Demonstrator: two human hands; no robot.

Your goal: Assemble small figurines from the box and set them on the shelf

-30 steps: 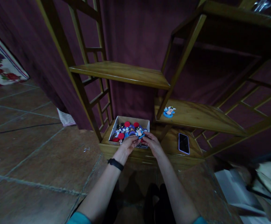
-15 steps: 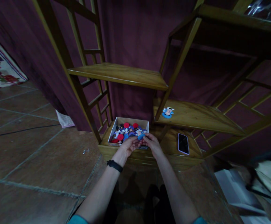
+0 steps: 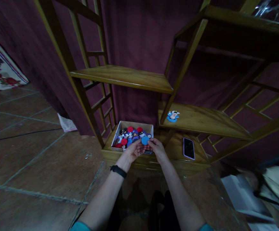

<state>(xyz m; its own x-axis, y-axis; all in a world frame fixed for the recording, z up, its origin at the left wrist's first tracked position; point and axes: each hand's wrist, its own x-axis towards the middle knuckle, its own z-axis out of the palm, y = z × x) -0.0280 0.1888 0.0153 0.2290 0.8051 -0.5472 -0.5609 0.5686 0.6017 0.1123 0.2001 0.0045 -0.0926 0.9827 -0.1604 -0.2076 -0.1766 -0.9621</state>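
Dim and cool overall, seemingly lit from above, with a soft sheen along the left wooden shelf [image 3: 122, 76], sharp little glints on the clear plastic [image 3: 271, 9] at top right, and a dark shadow low at centre on the floor [image 3: 38, 147]. Sinks almost to black beneath the upper right shelf [image 3: 247, 19]. Leans and stretches toward the edges in wide-angle fashion, smears over the pale bag-like item [image 3: 278, 183] at lower right, and softens fine detail on the small figures [image 3: 129, 136].
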